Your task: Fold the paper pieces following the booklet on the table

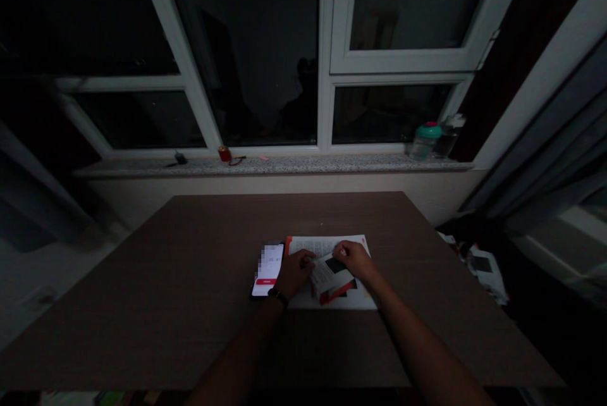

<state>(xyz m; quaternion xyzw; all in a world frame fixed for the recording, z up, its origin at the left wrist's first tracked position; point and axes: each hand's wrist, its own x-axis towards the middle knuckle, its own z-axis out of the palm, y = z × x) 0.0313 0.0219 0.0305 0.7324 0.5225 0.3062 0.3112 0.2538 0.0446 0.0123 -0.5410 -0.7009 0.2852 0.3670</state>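
A folded piece of printed paper [327, 274], white with a dark picture and a red-orange edge, is between my hands, tilted above a larger printed sheet [294, 243] lying flat on the table. My left hand [294, 272], with a dark band at the wrist, has its curled fingers at the paper's left edge. At the upper right edge, my right hand [353, 257] pinches the paper between thumb and fingers. Left of the sheet lies a phone [269, 267] with a lit screen, close beside my left hand. The dim light hides the exact fingertip contact.
The brown table [190, 254] reaches toward a wall under a window. On the stone sill [294, 164] stand a red jar [224, 153], a small dark bottle [180, 157] and a teal-lidded bottle [425, 140]. Printed papers [486, 270] lie beyond the table's right edge.
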